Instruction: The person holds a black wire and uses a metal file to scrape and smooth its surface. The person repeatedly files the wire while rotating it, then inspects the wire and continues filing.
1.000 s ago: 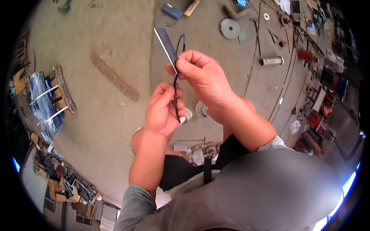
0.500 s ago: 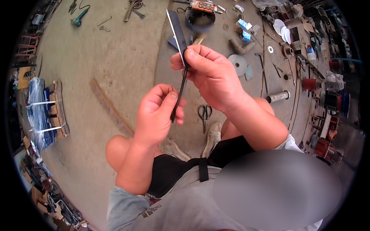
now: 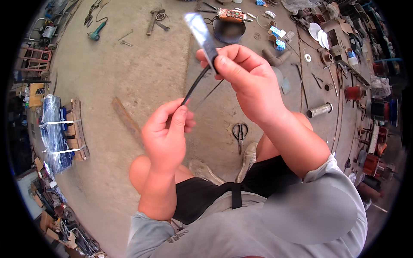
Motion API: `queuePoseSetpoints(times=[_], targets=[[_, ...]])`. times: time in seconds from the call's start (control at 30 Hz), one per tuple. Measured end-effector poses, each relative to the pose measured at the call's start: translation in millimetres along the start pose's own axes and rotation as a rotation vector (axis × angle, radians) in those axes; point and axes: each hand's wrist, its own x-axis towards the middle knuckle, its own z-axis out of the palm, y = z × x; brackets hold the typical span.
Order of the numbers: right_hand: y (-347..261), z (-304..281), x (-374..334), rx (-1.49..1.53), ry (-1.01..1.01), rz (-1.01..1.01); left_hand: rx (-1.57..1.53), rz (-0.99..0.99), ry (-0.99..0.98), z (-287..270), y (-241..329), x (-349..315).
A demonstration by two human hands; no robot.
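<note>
A thin black cable (image 3: 195,84) is pinched at its lower end by the left hand (image 3: 165,135) and gripped, together with a flat strip of black tape (image 3: 202,35), by the right hand (image 3: 245,75), above a concrete floor (image 3: 142,73) where scissors (image 3: 240,133), a metal cylinder (image 3: 319,110) and scattered tools are seen.

Glossy metal blade (image 3: 198,29), matt black cable (image 3: 195,84)

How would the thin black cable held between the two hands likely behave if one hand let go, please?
The black cable would probably droop: it is thin and bows slightly between the left hand and right hand. It looks light, pinched by fingertips alone.
</note>
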Motion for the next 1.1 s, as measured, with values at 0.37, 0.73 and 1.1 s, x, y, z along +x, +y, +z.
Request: queuePoseSetpoints(times=[0.37,0.73,1.1], targets=[[9,14,-24,-0.129,-0.086,0.08,-0.254,-0.055,-0.103,1,13,-7],[12,4,-24,-0.193,-0.023,0.161,-0.243,-0.054,-0.097,6,8,-5],[10,-1,-23,-0.128,-0.058,0.179,-0.246,-0.055,-0.112,12,-2,-5]])
